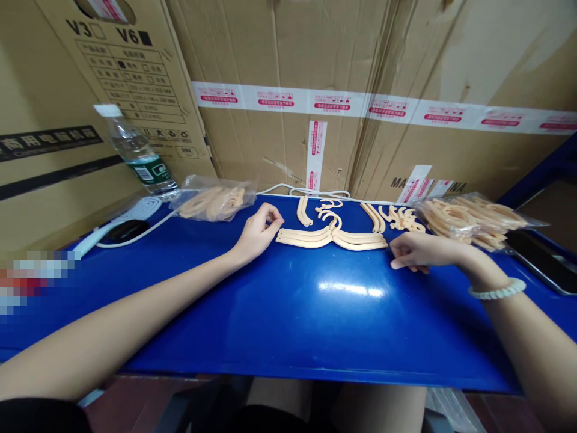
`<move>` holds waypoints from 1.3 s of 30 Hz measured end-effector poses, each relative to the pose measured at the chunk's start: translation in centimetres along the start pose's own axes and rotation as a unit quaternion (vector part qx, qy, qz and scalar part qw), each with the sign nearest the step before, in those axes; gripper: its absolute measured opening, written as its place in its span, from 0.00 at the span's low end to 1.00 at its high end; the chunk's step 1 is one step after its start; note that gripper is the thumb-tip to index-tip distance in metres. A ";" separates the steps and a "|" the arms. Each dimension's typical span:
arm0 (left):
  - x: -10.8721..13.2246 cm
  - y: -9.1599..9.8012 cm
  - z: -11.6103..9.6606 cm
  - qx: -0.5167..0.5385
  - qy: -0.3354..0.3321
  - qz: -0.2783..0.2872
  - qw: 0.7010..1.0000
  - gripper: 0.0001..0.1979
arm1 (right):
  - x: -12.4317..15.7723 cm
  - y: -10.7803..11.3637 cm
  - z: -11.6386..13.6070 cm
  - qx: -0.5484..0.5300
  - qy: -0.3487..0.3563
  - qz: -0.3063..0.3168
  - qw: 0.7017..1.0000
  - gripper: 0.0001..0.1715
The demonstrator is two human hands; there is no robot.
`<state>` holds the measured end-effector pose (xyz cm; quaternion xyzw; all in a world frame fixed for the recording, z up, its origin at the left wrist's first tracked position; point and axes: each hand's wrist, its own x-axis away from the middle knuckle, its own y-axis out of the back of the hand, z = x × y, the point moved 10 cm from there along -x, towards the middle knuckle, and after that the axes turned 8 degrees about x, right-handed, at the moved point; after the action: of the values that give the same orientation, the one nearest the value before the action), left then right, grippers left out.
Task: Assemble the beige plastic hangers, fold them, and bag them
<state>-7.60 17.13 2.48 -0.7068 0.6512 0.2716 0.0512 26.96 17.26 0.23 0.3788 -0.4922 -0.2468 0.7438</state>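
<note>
My left hand [260,233] rests on the blue table, fingers curled toward the thumb, with nothing visible in it. Beside its fingertips lie stacked beige curved hanger arms [304,238]. A second stack of hanger arms [359,242] extends to the right, meeting the first in the middle. Above that junction sits a beige hook piece [333,220], so together they outline a clothes hanger. My right hand [415,251], wearing a pale beaded bracelet [497,290], is closed loosely near the right stack's outer end. No object shows in its fingers, though their undersides are partly hidden.
Behind are more hanger arms [303,211], [373,218] and a pile of hooks [403,219]. Plastic bags of beige parts [211,201], [473,218] flank them. A water bottle [139,153], hairbrush [135,210], black mouse-like object [128,230], phone [543,258] and cardboard boxes [279,144] surround the table [288,325].
</note>
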 end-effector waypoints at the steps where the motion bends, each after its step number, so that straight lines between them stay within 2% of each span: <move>1: 0.0 -0.1 -0.1 0.005 -0.004 0.003 1.000 0.05 | 0.0 0.0 0.0 -0.001 0.000 0.000 1.000 0.29; 7: -0.6 -0.9 -0.1 0.033 -0.008 0.038 0.999 0.04 | 0.0 -0.1 -0.1 -0.006 -0.002 -0.003 1.000 0.27; 11: -1.1 -0.8 0.0 0.025 -0.017 0.036 0.999 0.03 | 0.9 0.7 0.8 0.026 0.013 -0.017 0.999 0.27; 15: -1.5 -0.7 -0.6 0.018 -0.043 0.039 0.998 0.04 | 2.2 4.3 4.1 0.011 0.087 -0.141 0.986 0.27; 18: -2.0 -1.1 -1.4 0.005 -0.063 0.052 0.997 0.05 | 2.2 6.9 6.3 -0.004 0.112 -0.233 0.966 0.24; 20: -2.6 -1.6 -2.0 -0.012 -0.078 0.064 0.995 0.06 | 1.1 7.7 7.7 0.044 0.115 -0.258 0.958 0.19; 24: -3.9 -2.6 -3.1 -0.060 -0.106 0.079 0.989 0.09 | -2.8 8.8 9.5 0.142 0.091 -0.254 0.952 0.11; 30: -5.4 -3.9 -3.7 -0.146 -0.120 0.106 0.976 0.08 | -7.3 11.2 10.2 0.207 0.040 -0.300 0.930 0.16; 39: -6.3 -4.6 -1.7 -0.275 -0.109 0.117 0.948 0.12 | -11.3 10.7 10.1 0.241 0.001 -0.302 0.922 0.17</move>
<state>-2.74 22.72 5.46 -0.5785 0.6194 0.5200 -0.1062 13.19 28.71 5.00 0.6778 -0.3983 -0.3333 0.5204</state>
